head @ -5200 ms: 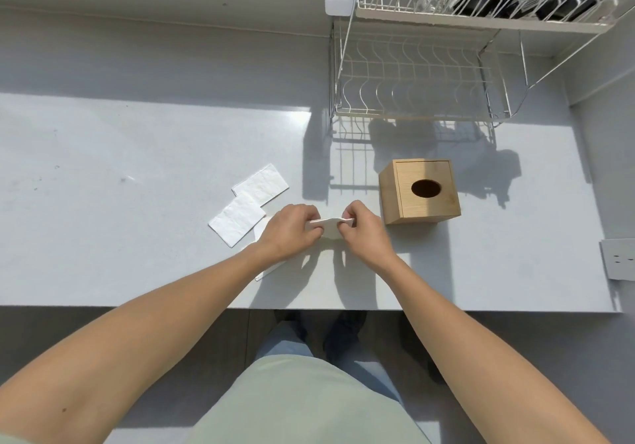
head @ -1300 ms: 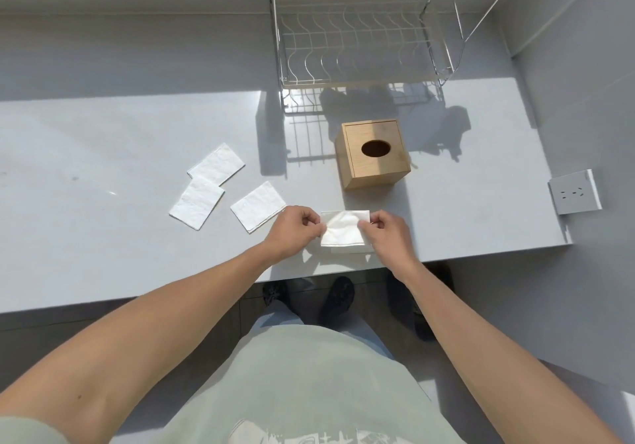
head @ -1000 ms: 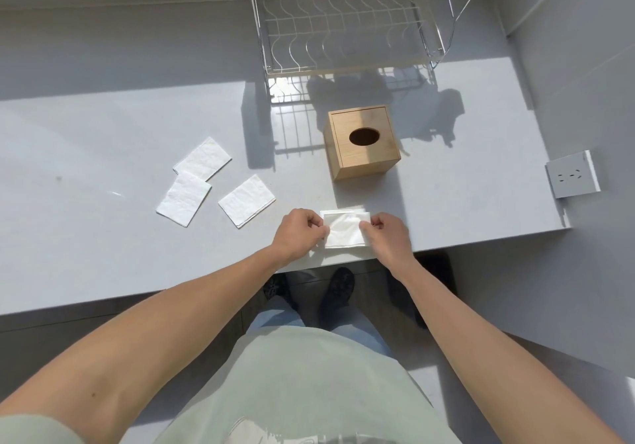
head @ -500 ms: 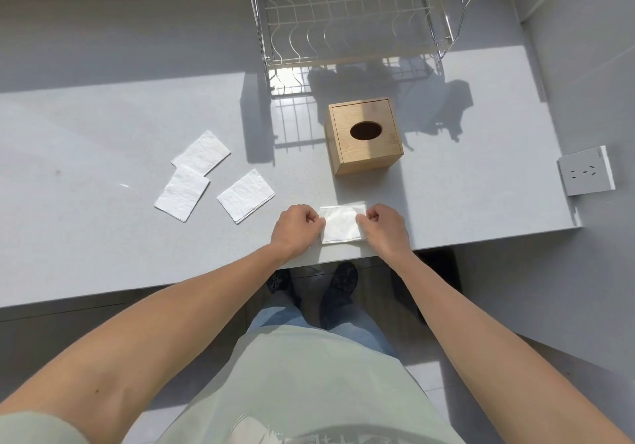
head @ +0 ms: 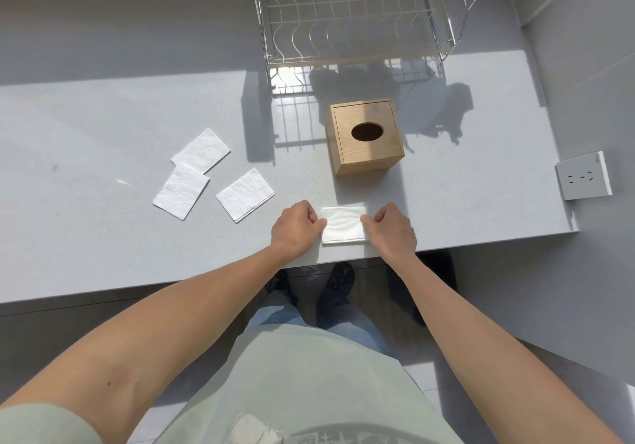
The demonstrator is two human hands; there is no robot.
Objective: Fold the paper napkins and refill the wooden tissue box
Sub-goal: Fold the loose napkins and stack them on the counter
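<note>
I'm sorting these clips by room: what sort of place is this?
Most likely a home kitchen. A wire dish rack stands at the back of a pale counter, a wall socket sits at counter height on the right, and a wooden tissue box stands on the counter.

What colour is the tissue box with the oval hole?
Light tan wood; the box shows best in the head view, its oval hole dark inside.
</note>
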